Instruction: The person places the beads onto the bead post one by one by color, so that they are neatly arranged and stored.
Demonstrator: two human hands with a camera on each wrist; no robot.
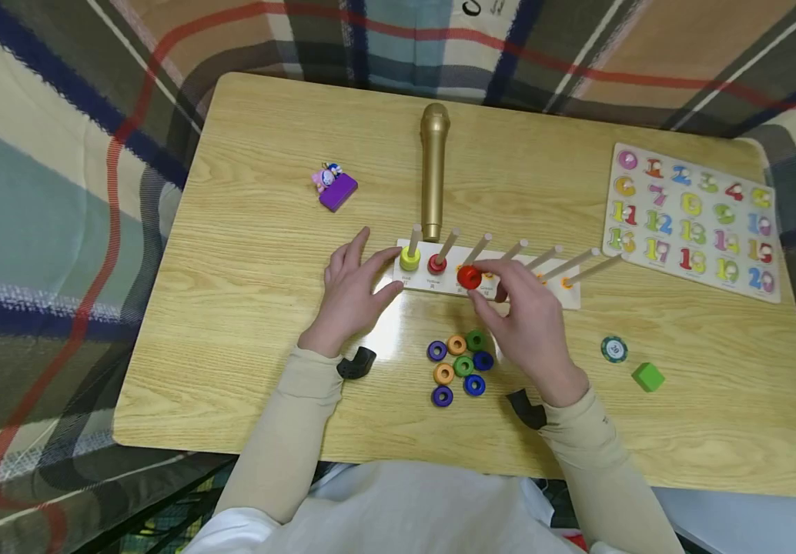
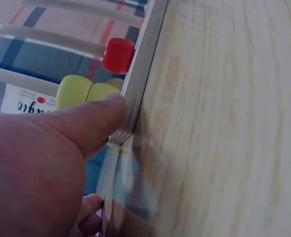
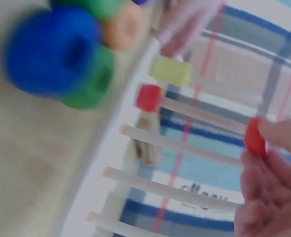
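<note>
A white peg board [image 1: 449, 286] with a row of wooden pegs lies across the table's middle. Two yellow rings [image 2: 73, 91] are stacked on its leftmost peg, and a red ring [image 1: 436, 265] sits low on the second. My left hand [image 1: 352, 296] holds the board's left end between thumb and index finger, the other fingers spread beside it. Thumb and fingertips of my right hand [image 1: 526, 323] pinch another red ring [image 3: 255, 136]. In the right wrist view this ring overlaps the tip of the second peg, well above the ring at its base.
Several loose purple, orange, green and blue rings [image 1: 463, 365] lie in front of the board. Behind it is a gold microphone [image 1: 433, 169]. A purple toy [image 1: 338, 191] lies back left, a number puzzle [image 1: 692, 223] at right, with a poker chip [image 1: 614, 349] and green block [image 1: 648, 377] nearer.
</note>
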